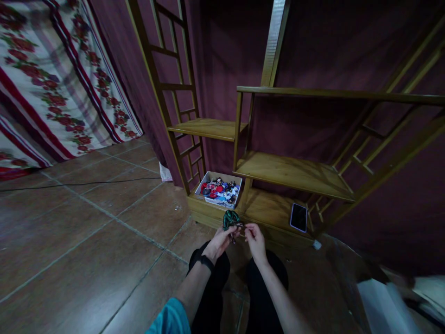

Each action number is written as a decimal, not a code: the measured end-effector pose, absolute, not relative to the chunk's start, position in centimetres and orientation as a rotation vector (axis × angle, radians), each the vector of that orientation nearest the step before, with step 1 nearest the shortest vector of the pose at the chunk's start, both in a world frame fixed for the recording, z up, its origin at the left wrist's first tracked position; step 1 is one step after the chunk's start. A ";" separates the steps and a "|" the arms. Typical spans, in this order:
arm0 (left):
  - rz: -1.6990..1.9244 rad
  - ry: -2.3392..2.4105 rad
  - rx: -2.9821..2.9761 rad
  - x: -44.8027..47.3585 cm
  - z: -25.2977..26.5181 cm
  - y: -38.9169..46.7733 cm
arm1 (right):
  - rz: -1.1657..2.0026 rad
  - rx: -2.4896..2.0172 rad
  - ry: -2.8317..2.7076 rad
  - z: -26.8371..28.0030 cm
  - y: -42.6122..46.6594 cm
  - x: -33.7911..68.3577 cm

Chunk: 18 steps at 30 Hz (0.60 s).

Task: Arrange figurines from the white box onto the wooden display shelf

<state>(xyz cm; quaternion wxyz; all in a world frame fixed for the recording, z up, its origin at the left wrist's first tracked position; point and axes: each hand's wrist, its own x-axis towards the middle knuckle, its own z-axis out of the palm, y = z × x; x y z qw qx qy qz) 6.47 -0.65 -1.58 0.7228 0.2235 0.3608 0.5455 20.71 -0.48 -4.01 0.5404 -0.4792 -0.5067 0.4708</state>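
Observation:
In front of the shelf unit, my left hand (219, 241) grips a small shiny dark green item (231, 220) with thin brownish parts below it; its exact kind is too small to tell. Close on the right, my right hand (254, 236) pinches one of those thin parts at the item's side. Just beyond the hands, a white cardboard box (239, 197) stands on the low shelf. It holds many small items (219, 189) in red, blue, black and white, jumbled together.
The wooden shelf unit (295, 174) rises ahead with several boards and lattice sides. A tablet (298, 217) lies on its bottom board at right. A black cable (104, 181) crosses the tiled floor (104, 241). Floral cloth (66, 106) hangs at left; pale sheets (385, 306) are at lower right.

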 end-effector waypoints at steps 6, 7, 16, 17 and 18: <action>1.080 0.770 0.528 6.0 -1.6 -1.1 | 1.075 -1.148 -1.324 -4.8 0.6 21.3; 1.068 0.771 0.539 5.9 -1.7 -1.2 | 1.133 -1.122 -1.355 -4.7 0.7 21.2; 1.109 0.788 0.538 5.8 -1.2 -1.2 | 1.139 -1.158 -1.371 -4.3 0.4 21.5; 1.127 0.774 0.532 5.8 -1.1 -1.2 | 1.124 -1.172 -1.343 -4.3 0.3 21.5; 1.144 0.762 0.524 5.8 -1.0 -1.1 | 1.108 -1.182 -1.310 -4.3 0.3 21.4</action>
